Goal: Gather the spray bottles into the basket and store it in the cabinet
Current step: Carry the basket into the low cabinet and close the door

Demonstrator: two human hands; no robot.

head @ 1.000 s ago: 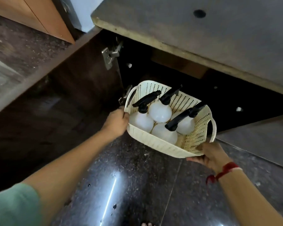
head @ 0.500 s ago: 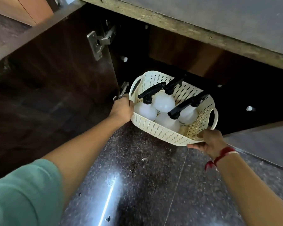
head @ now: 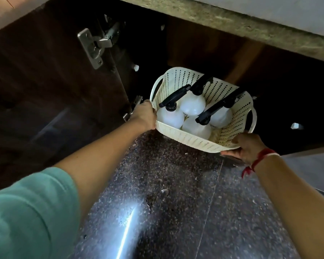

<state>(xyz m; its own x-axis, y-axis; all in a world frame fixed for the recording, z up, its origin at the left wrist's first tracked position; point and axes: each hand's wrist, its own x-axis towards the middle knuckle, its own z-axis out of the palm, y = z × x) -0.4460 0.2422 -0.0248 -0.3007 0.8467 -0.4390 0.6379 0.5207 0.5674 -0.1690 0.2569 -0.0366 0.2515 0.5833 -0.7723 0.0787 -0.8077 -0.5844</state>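
Cream perforated plastic makes up the basket [head: 187, 136], held at the mouth of the dark cabinet [head: 204, 53], above the speckled stone floor [head: 176, 202]. From the head camera, the left hand [head: 145, 115] is closed on the basket's rim at about nine o'clock, just below its loop handle. The right hand [head: 245, 146] grips the rim and underside at about four o'clock, thumb over the edge; a red thread [head: 258, 159] circles that wrist. Four white spray bottles [head: 192, 105] with black trigger heads stand packed together inside the basket, touching one another, nozzles pointing toward one o'clock. A small dark mark shows on one bottle, too small to read; no brand can be made out. The cabinet door [head: 45, 90] stands open at ten o'clock, with a metal hinge [head: 94, 47] on it. A stone counter edge [head: 232, 23] runs across at twelve to two o'clock. A green sleeve [head: 26, 217] fills seven o'clock.
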